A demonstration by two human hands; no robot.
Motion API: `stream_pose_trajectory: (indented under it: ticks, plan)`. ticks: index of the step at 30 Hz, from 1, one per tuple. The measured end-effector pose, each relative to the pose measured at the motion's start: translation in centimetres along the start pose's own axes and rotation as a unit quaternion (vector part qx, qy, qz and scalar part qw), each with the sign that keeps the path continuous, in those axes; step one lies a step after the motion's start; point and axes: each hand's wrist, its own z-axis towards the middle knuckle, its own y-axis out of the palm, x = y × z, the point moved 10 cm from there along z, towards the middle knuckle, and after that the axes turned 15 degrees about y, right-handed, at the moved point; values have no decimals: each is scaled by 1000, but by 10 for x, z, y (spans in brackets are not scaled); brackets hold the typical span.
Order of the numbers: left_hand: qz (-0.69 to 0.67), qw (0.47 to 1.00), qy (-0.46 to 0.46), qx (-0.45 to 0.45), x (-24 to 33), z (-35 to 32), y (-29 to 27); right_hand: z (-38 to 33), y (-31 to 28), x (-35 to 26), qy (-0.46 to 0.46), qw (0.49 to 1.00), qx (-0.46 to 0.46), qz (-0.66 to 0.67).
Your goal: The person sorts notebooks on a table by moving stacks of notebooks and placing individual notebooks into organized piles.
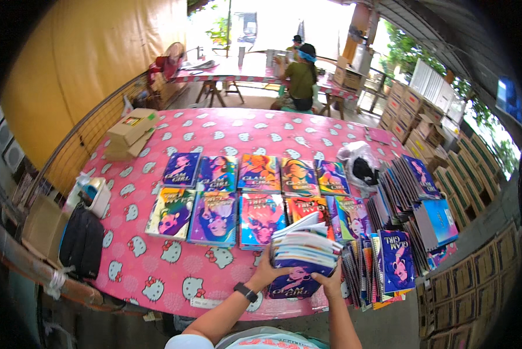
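Pink cloth printed with white cartoon cats covers a long table [156,267], seen from above by the person working at its near edge. Both bare hands hold one thick stack of notebooks [303,253] just above that near edge, right in front of the body. The left hand [268,272], with a dark watch on its wrist, is closed around the stack's lower left side. The right hand [332,280] cups it from below on the right, fingers curled up against the cover. Held from two sides like this, the loose pile seems kept from sliding apart.

The stack tilts, its top edge fanned open toward the far side of the table. Its long axis runs roughly away from the person, with the purple bottom cover facing the body.

Beyond the hands, two rows of colourful notebooks [232,195] lie flat and side by side, covers up, likely so each design can be told apart. To the right, slanted piles of notebooks [397,192] overlap like tiles. A small cardboard box [132,131] sits at the far left. Another person [301,75] stands at a farther table.
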Motion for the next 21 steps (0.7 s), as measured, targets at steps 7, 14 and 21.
stream_pose_trajectory:
  ticks: [7, 14, 21]
  plan:
    - [-7, 981, -10, -193, -3, -20, 0, -23, -28, 44, 107, 988, -41, -103]
    - [-33, 992, -36, -115, -10, -26, 7, -36, -6, -5, 21, 996, -17, -87]
    - [-7, 992, -92, -87, -28, -46, 31, -60, -23, 26, 22, 984, 41, -171]
